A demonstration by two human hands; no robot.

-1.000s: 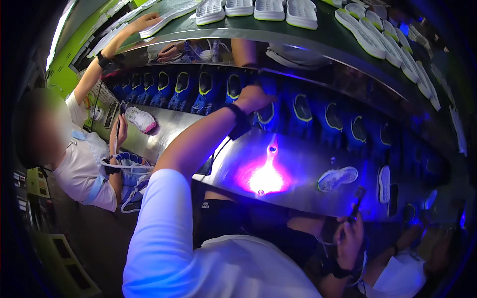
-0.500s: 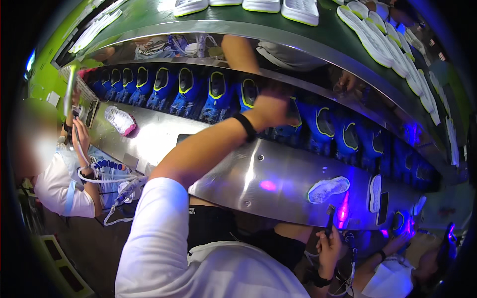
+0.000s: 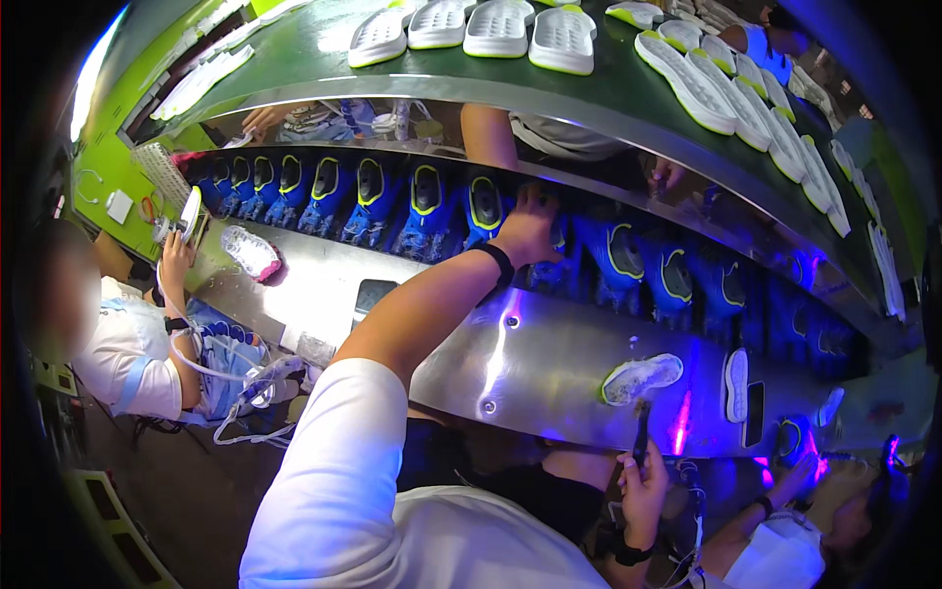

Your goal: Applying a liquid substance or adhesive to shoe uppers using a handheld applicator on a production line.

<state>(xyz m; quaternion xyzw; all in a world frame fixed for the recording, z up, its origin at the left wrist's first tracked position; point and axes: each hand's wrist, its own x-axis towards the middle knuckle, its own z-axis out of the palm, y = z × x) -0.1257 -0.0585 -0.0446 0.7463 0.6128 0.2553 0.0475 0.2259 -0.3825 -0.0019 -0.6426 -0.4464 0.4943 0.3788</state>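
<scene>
My left hand [image 3: 530,228] reaches over the steel ledge to the row of blue shoe uppers. Its fingers curl over the top of one blue shoe upper [image 3: 559,238], closed on it at the collar. Most of that upper is hidden behind the hand. Down at the bench's near edge, my right hand [image 3: 643,491] grips a dark-handled brush [image 3: 642,437] upright, bristles up. Just above the brush tip lies a white shoe sole [image 3: 642,379] with a yellow-green rim, on its own on the steel.
More blue uppers [image 3: 426,201] with yellow-green collars line the trough on both sides. White soles [image 3: 498,29] sit on the green belt [image 3: 314,64] above. A white sole [image 3: 736,385] and a phone [image 3: 755,414] lie at right. Co-workers sit at left and right.
My left hand has settled from a blurred reach onto one blue upper. My right hand has shifted slightly left, bringing the brush near the white sole. The view has tilted a little.
</scene>
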